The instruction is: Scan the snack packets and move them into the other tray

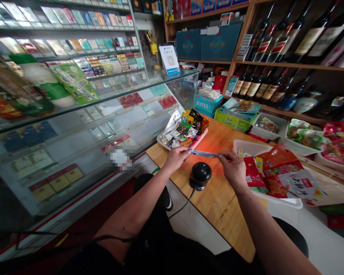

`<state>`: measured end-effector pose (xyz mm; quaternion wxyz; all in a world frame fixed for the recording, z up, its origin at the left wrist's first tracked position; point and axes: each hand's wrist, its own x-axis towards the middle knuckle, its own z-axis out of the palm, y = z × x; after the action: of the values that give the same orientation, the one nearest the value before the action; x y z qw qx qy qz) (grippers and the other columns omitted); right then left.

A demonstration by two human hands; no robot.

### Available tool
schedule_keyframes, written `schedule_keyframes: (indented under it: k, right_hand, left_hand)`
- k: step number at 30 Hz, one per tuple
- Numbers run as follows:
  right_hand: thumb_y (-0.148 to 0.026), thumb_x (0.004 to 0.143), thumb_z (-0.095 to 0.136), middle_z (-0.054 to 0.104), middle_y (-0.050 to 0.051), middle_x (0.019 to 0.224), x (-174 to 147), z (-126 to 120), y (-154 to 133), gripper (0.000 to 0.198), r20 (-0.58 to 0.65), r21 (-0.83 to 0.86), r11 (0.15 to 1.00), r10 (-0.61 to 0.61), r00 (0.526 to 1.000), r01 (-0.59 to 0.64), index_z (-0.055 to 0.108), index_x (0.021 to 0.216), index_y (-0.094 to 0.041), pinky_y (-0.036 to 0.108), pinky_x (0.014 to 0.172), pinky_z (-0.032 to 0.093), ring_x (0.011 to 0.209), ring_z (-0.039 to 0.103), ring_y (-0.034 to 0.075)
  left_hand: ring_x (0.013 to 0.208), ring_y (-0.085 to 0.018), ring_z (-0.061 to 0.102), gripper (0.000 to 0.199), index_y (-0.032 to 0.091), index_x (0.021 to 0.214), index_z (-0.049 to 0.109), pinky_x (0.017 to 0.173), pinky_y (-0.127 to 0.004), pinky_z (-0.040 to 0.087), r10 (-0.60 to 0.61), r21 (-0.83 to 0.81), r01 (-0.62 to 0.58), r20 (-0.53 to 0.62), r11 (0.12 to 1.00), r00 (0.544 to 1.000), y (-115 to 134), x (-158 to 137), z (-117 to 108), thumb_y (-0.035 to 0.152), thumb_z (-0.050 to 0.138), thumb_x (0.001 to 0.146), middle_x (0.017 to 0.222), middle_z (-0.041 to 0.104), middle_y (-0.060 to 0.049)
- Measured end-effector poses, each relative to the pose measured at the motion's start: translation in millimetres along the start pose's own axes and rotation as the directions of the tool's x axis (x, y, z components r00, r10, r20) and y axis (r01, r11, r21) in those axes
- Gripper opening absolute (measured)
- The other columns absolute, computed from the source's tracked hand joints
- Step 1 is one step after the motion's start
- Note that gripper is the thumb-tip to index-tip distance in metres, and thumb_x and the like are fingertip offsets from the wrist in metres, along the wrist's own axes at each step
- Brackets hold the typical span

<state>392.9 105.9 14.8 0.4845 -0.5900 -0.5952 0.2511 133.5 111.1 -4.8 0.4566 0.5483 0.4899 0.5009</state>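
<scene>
A thin flat packet, seen almost edge-on, is stretched level between my two hands. My left hand pinches its left end, and my right hand grips the right end with thumb and fingers. Its printing is too narrow to read. Just below it on the wooden table stands a black round-headed desktop scanner with a cable. Red light falls on the wood behind the packet. Beyond my left hand sits a tray of small mixed packets; right of my right hand lies a white tray of red snack bags.
A glass display counter with boxed packs runs along the left. Wine bottles fill the shelves at the back right. Several bins of packaged snacks line the right side. The scanner's cable hangs over the table's near edge.
</scene>
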Motion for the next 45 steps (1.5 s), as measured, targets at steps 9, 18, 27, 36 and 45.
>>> schedule_keyframes:
  k: [9,18,27,36,45]
  right_hand:
    - [-0.051,0.083,0.067,0.072,0.004,0.082,0.9,-1.1,5.9,0.035,0.048,-0.013,0.995,0.103,0.993,-0.103,0.077,0.095,-0.019,0.031,0.072,0.048,0.074,0.065,0.018]
    - [-0.047,0.082,0.069,0.075,0.007,0.087,1.1,5.9,6.6,0.034,0.055,0.116,0.988,0.099,0.994,-0.105,0.075,0.096,-0.017,0.028,0.064,0.054,0.069,0.068,0.016]
    - [-0.045,0.081,0.072,0.075,0.007,0.086,-2.3,12.5,0.1,0.034,0.065,0.190,0.969,0.151,0.986,-0.160,0.074,0.098,-0.016,0.025,0.065,0.060,0.075,0.072,0.017]
    - [-0.043,0.080,0.073,0.074,0.008,0.085,1.6,22.3,5.3,0.037,0.050,0.201,0.968,0.140,0.989,-0.147,0.074,0.102,-0.014,0.023,0.060,0.059,0.069,0.070,0.015]
    - [-0.046,0.081,0.073,0.075,0.008,0.086,5.0,25.4,12.9,0.039,0.055,0.158,0.973,0.162,0.985,-0.169,0.074,0.104,-0.014,0.023,0.059,0.059,0.071,0.071,0.016]
  left_hand:
    - [0.061,-0.014,0.060,0.024,0.018,0.092,0.079,0.058,-0.026,0.044,0.069,0.103,-0.063,-0.052,0.993,0.996,-1.4,4.4,4.6,0.040,0.074,0.085,0.071,0.070,-0.003]
    - [0.060,-0.013,0.064,0.030,0.016,0.091,0.074,0.058,-0.025,0.052,-0.055,-0.181,0.040,-0.082,0.983,0.995,-1.1,1.6,13.7,0.044,0.081,0.081,0.072,0.070,-0.003]
    - [0.061,-0.011,0.063,0.026,0.015,0.088,0.074,0.059,-0.025,0.051,-0.076,-0.204,0.049,-0.126,0.978,0.989,-4.9,3.0,14.8,0.040,0.081,0.082,0.072,0.070,-0.004]
    - [0.063,-0.010,0.065,0.025,0.013,0.089,0.073,0.064,-0.025,0.054,-0.090,-0.259,0.065,-0.085,0.964,0.992,-10.5,2.7,10.4,0.035,0.082,0.082,0.074,0.072,-0.005]
    - [0.065,-0.011,0.068,0.027,0.011,0.090,0.073,0.068,-0.026,0.058,-0.103,-0.270,0.086,-0.050,0.959,0.993,-17.3,6.2,10.6,0.035,0.083,0.082,0.076,0.074,-0.005]
